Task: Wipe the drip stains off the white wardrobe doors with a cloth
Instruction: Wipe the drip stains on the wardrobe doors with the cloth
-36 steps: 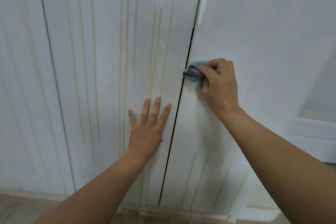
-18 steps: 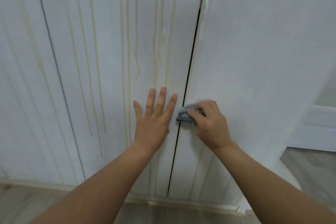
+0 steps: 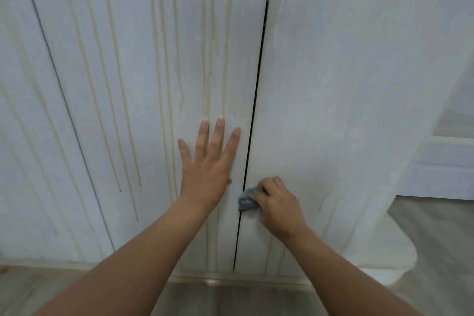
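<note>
Blue-grey cloth (image 3: 248, 199), soft and bunching easily, sits balled in the right hand (image 3: 278, 206) whose curled fingers press it to the right door's (image 3: 346, 110) inner edge; left hand (image 3: 207, 167) braces flat, fingers spread.

Left hand (image 3: 205, 174), right hand (image 3: 278, 206), forearms (image 3: 143, 246) bare; fingernails (image 3: 219, 122) short, plain.

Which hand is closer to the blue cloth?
Right. The right hand grips the blue cloth; the left hand lies flat on the stained door, up and left of it.
</note>
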Motion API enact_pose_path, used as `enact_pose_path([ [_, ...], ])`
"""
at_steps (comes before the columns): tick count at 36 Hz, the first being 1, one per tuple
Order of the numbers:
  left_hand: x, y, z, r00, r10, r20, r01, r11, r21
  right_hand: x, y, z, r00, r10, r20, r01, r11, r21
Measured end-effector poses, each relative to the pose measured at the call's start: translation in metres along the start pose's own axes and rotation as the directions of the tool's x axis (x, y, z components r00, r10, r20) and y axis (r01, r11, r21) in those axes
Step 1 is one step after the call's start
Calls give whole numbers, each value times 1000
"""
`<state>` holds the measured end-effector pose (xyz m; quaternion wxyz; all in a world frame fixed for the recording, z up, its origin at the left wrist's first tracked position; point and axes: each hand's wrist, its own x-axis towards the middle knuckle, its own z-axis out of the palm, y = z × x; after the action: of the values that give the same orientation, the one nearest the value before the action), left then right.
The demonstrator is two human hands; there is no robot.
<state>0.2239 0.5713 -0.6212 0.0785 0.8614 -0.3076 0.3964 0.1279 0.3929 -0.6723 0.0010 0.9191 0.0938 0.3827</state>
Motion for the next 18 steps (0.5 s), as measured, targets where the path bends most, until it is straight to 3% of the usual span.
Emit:
enact_pose_path([
  [7, -2, -3, -6, 1000, 4, 16, -3, 1000, -17, 34, 30, -82, 975, 29, -220, -24, 999, 22],
  [10, -3, 3, -9, 999, 37, 18, -37, 999, -1, 4, 67, -116, 950, 117, -288, -136, 989, -49],
  [12, -6, 12, -10, 997, 71, 15, -71, 997, 13, -23, 97, -137, 877, 307, -371, -340, 940, -26],
  [14, -10, 19, -12, 995, 97, 17, -97, 995, 23, -45, 124, -151, 750, 479, -455, -544, 839, -14],
  [16, -13, 28, -14, 993, 117, 11, -117, 992, 42, -61, 147, -161, 644, 550, -532, -665, 746, -34],
  [18, -15, 34, -15, 993, 116, 16, -116, 992, 48, -71, 161, -164, 627, 538, -563, -683, 728, -64],
])
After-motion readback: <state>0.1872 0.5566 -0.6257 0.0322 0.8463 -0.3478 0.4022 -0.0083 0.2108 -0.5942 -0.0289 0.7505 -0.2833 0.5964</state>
